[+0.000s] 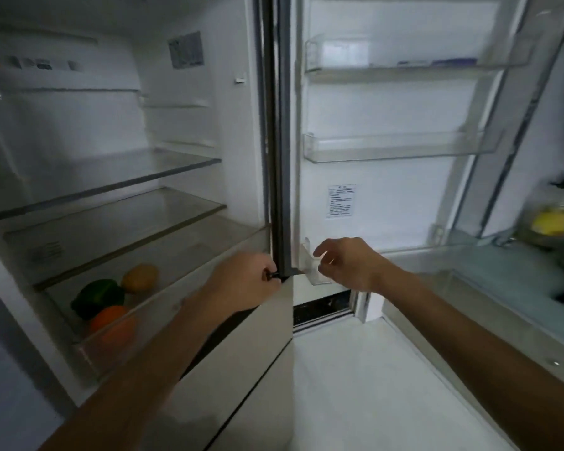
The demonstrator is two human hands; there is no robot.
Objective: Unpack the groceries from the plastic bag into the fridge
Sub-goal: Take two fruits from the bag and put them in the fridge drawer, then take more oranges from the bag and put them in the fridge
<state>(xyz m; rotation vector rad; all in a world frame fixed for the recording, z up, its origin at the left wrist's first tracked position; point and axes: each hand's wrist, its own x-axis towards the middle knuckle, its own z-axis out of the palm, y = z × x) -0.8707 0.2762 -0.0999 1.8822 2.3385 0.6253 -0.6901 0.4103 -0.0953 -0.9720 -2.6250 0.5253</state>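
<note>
The fridge stands open. Its clear crisper drawer at the bottom is pulled out and holds a green pepper, a yellow fruit and an orange. My left hand grips the right end of the drawer's front rim, next to a small dark part. My right hand hovers with loosely curled fingers at the corner of the lowest door bin and holds nothing. The plastic bag, with something yellow inside, lies blurred on the counter at the right.
Glass shelves above the drawer are bare. The open door carries two clear bins, the upper one with a small flat item. A pale counter runs along the right. White floor lies below the door.
</note>
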